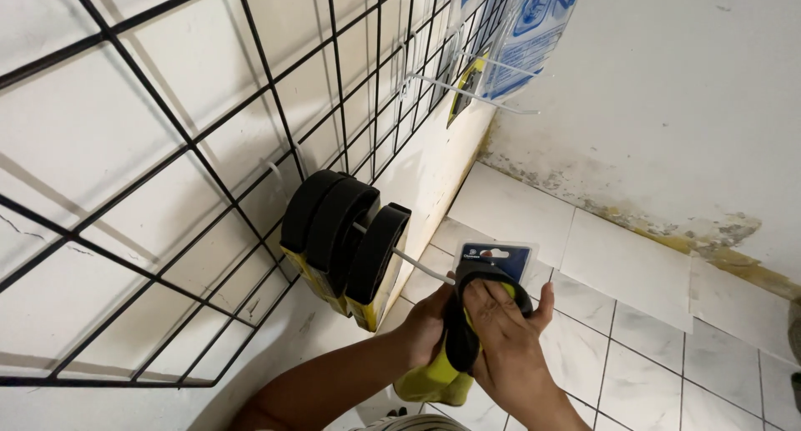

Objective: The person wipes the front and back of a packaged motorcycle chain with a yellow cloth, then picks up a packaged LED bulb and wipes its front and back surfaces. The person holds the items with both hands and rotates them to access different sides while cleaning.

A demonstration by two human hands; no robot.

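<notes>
Both hands on one packaged black-and-yellow item (457, 339): left hand (430, 322) cupped under it, right hand (501, 335) with fingers (488, 302) closed over the top. Its blue card header (496, 257) sits at the tip of the white wire hook (417, 264), not yet threaded on. Three like items (346, 243) already hang on that hook. Farther up the wire grid (192, 147), more hooks carry blue-and-white packs (526, 30).

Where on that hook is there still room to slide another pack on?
The white hook is bare from the three hung packs out to its tip, where both hands hold a fourth pack. Against the black wire grid it is crowded.
</notes>
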